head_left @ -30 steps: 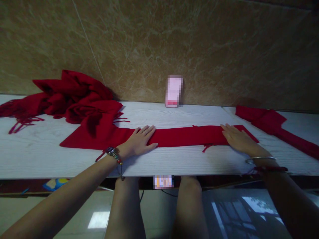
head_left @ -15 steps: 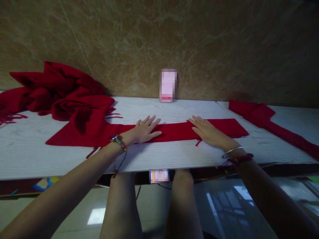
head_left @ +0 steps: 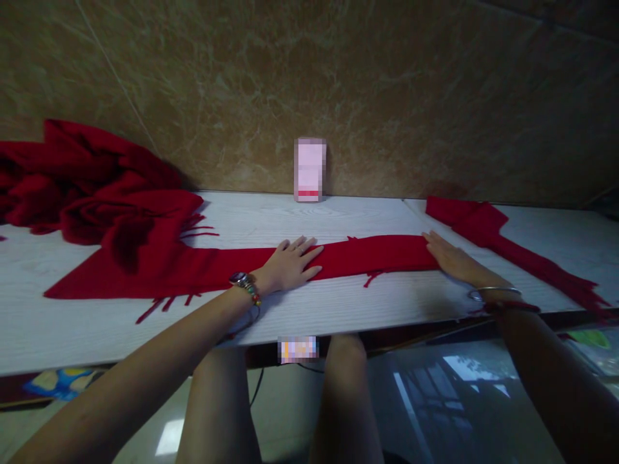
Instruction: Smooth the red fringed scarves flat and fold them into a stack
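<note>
1. Brown marbled wall (head_left: 367, 84) rises behind a white wood-grain tabletop (head_left: 261, 216); a pink pixelated object (head_left: 310, 169) stands at its back edge.
2. Across the tabletop's middle, a fringed red scarf (head_left: 382, 253) lies as a narrow strip, roughly parallel to the front edge.
3. The left hand (head_left: 293, 265) is open, palm down and fingers spread, on the strip's middle.
4. The right hand (head_left: 449, 259) is open too, laid flat at the strip's right end; neither grips the cloth.
5. Judging by the lie of the cloth, the stretch between the hands is largely flattened, though loose fringe pokes out along both long sides.
6. Toward the tabletop's back left, the strip appears to run into a crumpled red heap (head_left: 111, 174), which looks unworked.
7. Near the back right, another red scarf (head_left: 525, 254) slants toward the front edge, narrow and seemingly untouched.
</note>
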### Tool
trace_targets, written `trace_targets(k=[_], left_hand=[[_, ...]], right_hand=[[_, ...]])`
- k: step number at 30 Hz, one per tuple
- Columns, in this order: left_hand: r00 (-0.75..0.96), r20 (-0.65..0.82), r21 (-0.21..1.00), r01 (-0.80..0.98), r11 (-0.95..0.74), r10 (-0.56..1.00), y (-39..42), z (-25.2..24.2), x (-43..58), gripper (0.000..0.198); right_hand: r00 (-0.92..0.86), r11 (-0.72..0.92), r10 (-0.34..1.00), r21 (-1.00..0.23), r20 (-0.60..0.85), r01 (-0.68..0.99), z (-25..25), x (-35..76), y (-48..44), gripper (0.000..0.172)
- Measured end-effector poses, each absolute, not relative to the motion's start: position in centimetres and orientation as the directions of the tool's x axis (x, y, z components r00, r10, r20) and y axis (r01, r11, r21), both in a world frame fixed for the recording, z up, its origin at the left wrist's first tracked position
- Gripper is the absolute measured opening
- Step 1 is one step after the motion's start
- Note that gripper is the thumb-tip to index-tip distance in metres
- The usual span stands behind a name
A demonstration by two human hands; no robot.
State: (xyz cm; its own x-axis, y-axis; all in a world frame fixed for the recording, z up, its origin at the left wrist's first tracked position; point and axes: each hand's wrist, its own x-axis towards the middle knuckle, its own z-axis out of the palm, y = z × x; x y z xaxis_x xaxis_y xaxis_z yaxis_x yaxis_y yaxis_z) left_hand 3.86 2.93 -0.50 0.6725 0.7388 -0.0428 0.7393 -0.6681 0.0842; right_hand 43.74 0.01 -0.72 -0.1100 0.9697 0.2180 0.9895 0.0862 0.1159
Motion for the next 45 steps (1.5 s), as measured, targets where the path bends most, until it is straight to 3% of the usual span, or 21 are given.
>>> trace_targets(k=[4, 7, 11, 16, 19, 24, 29, 33, 39, 45], left_hand=[[0.678, -0.114, 0.143, 0.734, -0.663, 0.726, 3.6, 0.2, 3.4, 0.057], [0.695, -0.115, 0.182, 0.718, -0.672, 0.710, 4.7, 0.7, 2.0, 0.057], [0.718, -0.084, 0.208, 0.691, -0.692, 0.691, 6.3, 1.6, -0.8, 0.050], [0.623, -0.191, 0.158, 0.782, -0.603, 0.759, 7.4, 2.9, -3.6, 0.049], [0.551, -0.302, 0.208, 0.834, -0.511, 0.778, 7.6, 3.6, -4.3, 0.054], [0.534, -0.352, 0.286, 0.843, -0.455, 0.769, 8.2, 3.9, -4.3, 0.059], [0.562, -0.403, 0.327, 0.826, -0.460, 0.722, 8.9, 3.9, -3.6, 0.040], [0.551, -0.360, 0.346, 0.828, -0.441, 0.753, 8.8, 3.6, -2.8, 0.033], [0.566, -0.289, 0.389, 0.806, -0.446, 0.772, 9.0, 2.9, -2.5, 0.028], [0.589, -0.270, 0.443, 0.778, -0.445, 0.762, 9.2, 2.3, -3.0, 0.030]], right_hand=[[-0.033, 0.011, 0.960, 0.081, 0.277, 0.997, 0.7, 42.0, -0.7, 0.055], [-0.227, 0.204, 0.928, 0.109, 0.294, 0.973, 2.1, 36.4, -1.6, 0.050], [-0.539, 0.543, 0.814, 0.045, 0.216, 0.839, 2.5, 27.1, -2.7, 0.041], [-0.708, 0.711, 0.688, 0.045, 0.159, 0.701, 2.0, 18.6, -3.1, 0.031], [-0.730, 0.725, 0.679, 0.081, 0.079, 0.684, 2.1, 16.2, -3.0, 0.027], [-0.711, 0.707, 0.702, 0.150, -0.030, 0.691, 3.0, 14.7, -2.9, 0.024], [-0.697, 0.691, 0.715, 0.199, -0.054, 0.695, 3.5, 13.5, -3.1, 0.023], [-0.691, 0.690, 0.718, 0.209, -0.077, 0.693, 3.5, 12.8, -3.2, 0.024], [-0.761, 0.732, 0.649, 0.257, 0.020, 0.631, 2.8, 14.4, -2.3, 0.035], [-0.822, 0.777, 0.565, 0.287, 0.073, 0.560, 1.2, 16.1, -0.9, 0.032]])
